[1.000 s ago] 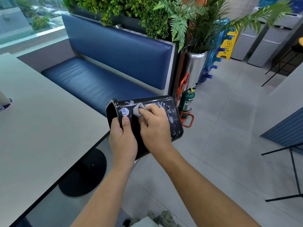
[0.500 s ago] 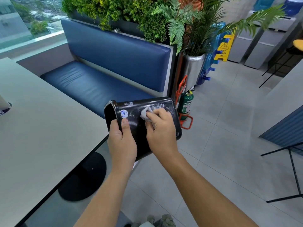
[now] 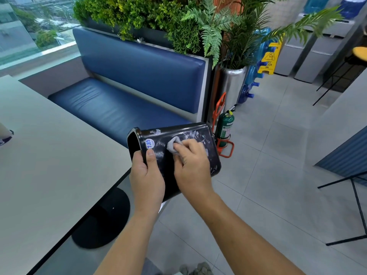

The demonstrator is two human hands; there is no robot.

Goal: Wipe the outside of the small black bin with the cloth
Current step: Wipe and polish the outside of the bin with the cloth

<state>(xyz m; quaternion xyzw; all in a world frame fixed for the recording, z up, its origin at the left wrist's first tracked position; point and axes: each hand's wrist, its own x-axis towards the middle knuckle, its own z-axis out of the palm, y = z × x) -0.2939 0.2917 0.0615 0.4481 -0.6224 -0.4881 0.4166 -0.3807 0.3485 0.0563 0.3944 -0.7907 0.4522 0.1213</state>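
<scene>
Over the last second my right hand has carried the cloth along the upper side of the small black bin, from just beside the round price sticker toward the closed end, and now it sits a little way back toward the sticker again. My left thumb has slid slightly down from the sticker, which now shows whole. The bin has tipped a touch, its open mouth showing more.

Blue bench, pale table, grey tiled floor, window behind.
</scene>
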